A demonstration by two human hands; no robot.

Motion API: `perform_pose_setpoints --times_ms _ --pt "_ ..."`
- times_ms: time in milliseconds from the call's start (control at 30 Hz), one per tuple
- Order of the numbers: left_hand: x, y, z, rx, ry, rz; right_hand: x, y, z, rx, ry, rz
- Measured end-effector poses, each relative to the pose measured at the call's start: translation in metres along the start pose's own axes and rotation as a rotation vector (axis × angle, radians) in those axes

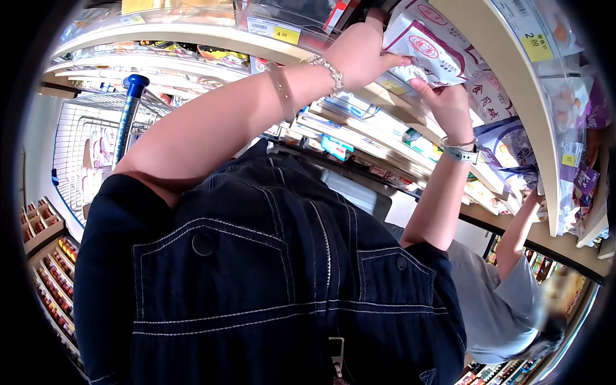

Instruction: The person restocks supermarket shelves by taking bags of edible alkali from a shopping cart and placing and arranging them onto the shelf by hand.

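Observation:
A white and purple packet of edible alkali (420, 48) with a red oval emblem is tilted in front of the shelf at the upper right. My left hand (375, 48), below a beaded bracelet and a bangle, is closed on its left edge, thumb on the front. My right hand (449, 106), with a watch at the wrist, closes on the lower right edge; its fingers are mostly hidden behind the packet. Similar packets (491, 96) with purple print lie on the shelf just to the right.
A shopping cart (70, 138) holding some packages stands at the left. Shelf edges with price tags (273, 30) run across the top. At the right, another person in a grey shirt (494, 308) reaches toward the shelf. Racks of small bottles or jars (54, 282) stand at lower left.

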State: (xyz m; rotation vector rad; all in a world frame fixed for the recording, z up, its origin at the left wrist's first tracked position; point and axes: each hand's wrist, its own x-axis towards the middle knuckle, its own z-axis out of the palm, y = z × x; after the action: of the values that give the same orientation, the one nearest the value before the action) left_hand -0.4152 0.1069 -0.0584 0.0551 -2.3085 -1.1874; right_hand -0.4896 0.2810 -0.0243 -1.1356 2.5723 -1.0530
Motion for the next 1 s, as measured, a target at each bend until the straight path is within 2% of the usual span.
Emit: perform_pose_setpoints --times_ms 67,133,167,200,267,300,467,500,533,633,700,767,833,900,1000 --pt "-0.003 -0.006 0.012 0.007 0.062 0.011 0.001 0.011 0.004 0.072 0.010 -0.037" --pt "-0.009 0.004 0.009 -0.121 0.071 -0.070 -0.001 0.008 0.006 0.154 0.024 -0.010" --pt "-0.013 0.009 0.007 -0.166 0.083 -0.093 -0.002 0.013 0.006 0.095 -0.004 0.015" --pt "-0.017 0.013 0.004 -0.211 0.101 -0.118 -0.003 0.010 0.009 0.139 0.050 -0.025" --pt "-0.031 0.008 0.010 -0.208 0.165 -0.079 -0.008 0.005 0.010 0.262 0.114 -0.059" --pt "-0.038 0.009 0.009 -0.189 0.183 -0.086 -0.009 -0.004 0.014 0.502 0.192 -0.016" --pt "-0.068 0.006 0.015 -0.161 0.235 -0.104 -0.012 0.009 0.005 0.267 0.165 0.092" --pt "-0.070 0.010 0.008 -0.243 0.160 -0.205 -0.013 0.009 0.003 0.272 0.142 0.081" --pt "-0.073 0.009 0.006 -0.251 0.162 -0.217 -0.012 0.010 0.005 0.347 0.139 0.064" --pt "-0.079 0.007 0.000 -0.317 0.122 -0.306 -0.013 0.012 0.002 0.253 0.092 0.115" --pt "-0.088 0.009 -0.002 -0.319 0.128 -0.281 -0.012 0.009 0.002 0.216 0.086 0.124" --pt "-0.092 0.011 -0.006 -0.357 0.090 -0.272 -0.011 0.006 -0.003 0.052 0.027 0.137" --pt "-0.086 0.010 -0.009 -0.307 0.082 -0.159 -0.010 0.003 -0.005 -0.051 -0.004 0.177" --pt "-0.077 0.009 -0.004 -0.276 0.071 -0.081 -0.009 0.002 -0.007 -0.011 -0.028 0.162" --pt "-0.057 0.005 0.000 -0.245 0.109 -0.098 -0.011 0.000 -0.008 0.030 -0.027 0.170"
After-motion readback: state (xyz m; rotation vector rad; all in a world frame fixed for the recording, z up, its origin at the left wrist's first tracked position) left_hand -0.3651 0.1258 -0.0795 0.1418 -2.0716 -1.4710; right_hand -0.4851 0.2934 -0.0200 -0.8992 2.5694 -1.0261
